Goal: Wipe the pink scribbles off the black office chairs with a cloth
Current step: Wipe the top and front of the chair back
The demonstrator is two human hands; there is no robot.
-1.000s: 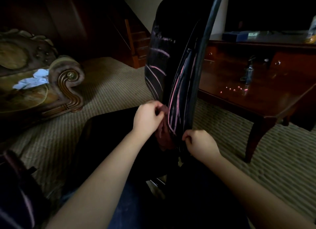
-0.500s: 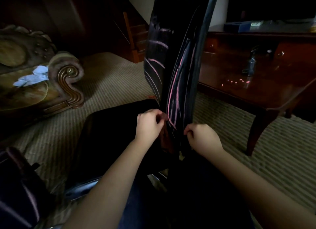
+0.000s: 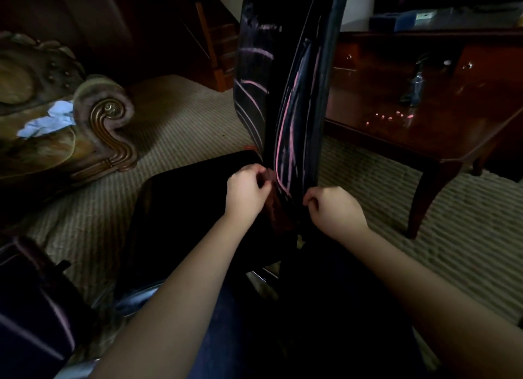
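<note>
The black office chair (image 3: 195, 214) stands in the middle, its backrest (image 3: 302, 101) seen almost from the edge and marked with pink scribbles (image 3: 282, 141). The left hand (image 3: 249, 193) is clenched round a dark reddish cloth (image 3: 278, 216) and presses it on the low part of the backrest. The right hand (image 3: 335, 213) pinches the backrest's lower right edge. A wooden bench (image 3: 430, 141) stands on the right.
</note>
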